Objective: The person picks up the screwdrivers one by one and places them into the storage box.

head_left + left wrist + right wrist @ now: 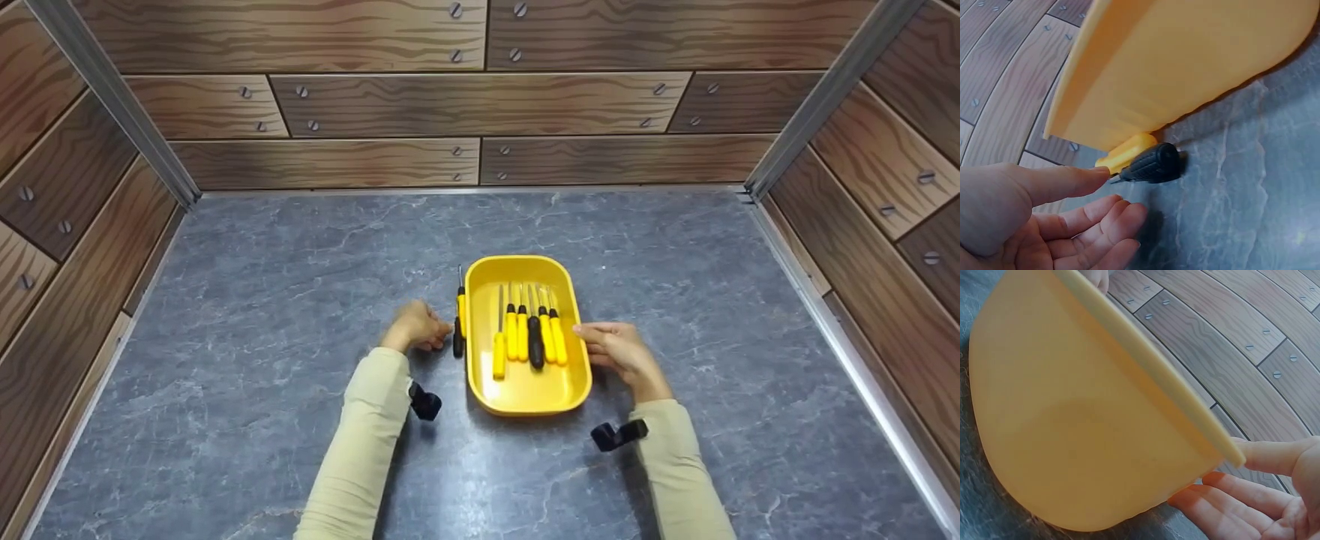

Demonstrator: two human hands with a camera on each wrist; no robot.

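Observation:
A yellow tray stands on the grey surface. Several screwdrivers lie in it side by side, mostly yellow-handled, with one black-handled screwdriver among them. Against the tray's left outer wall lie a yellow screwdriver and a black screwdriver. My left hand is just left of these two, thumb and fingers apart, holding nothing; its thumb tip is close to the black one's shaft. With my right hand I grip the tray's right side, thumb at the rim and fingers against the outer wall.
Wood-patterned panels wall in the back and both sides, with metal strips along the edges. A black wrist mount sits on the left sleeve, and another black mount on the right.

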